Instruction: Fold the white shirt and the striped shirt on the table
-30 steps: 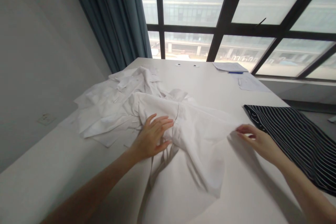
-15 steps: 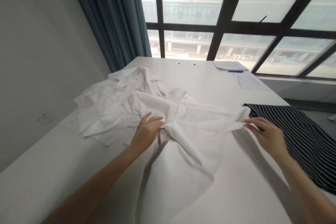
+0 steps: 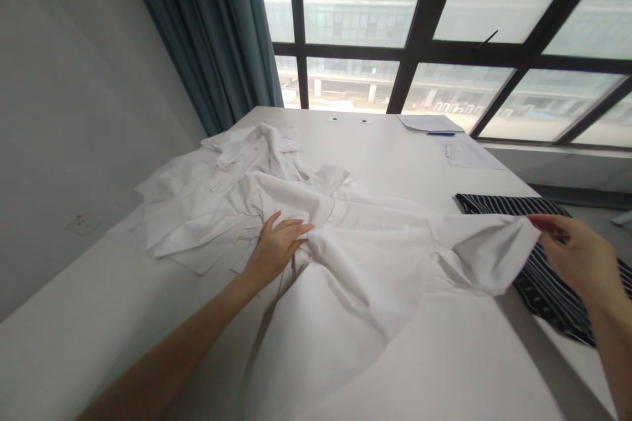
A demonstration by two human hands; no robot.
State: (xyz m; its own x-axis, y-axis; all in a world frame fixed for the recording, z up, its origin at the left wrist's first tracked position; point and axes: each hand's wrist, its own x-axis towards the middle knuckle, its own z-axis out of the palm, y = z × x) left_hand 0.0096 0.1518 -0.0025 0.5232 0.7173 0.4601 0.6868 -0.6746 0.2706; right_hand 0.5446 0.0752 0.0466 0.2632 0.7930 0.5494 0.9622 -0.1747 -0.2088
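A crumpled white shirt lies across the middle of the white table. My left hand rests on its bunched cloth near the collar, fingers curled into a fold. My right hand pinches the end of a sleeve and holds it stretched out to the right, lifted over the striped garment.
More white garments are heaped at the left. A dark striped garment lies at the right edge. Papers and a blue pen sit at the far side by the window. A blue curtain hangs at the far left.
My right hand has taken hold of the sleeve end and drawn it out to the right, spreading the shirt. My left hand has closed its fingers on the cloth and stayed in place.
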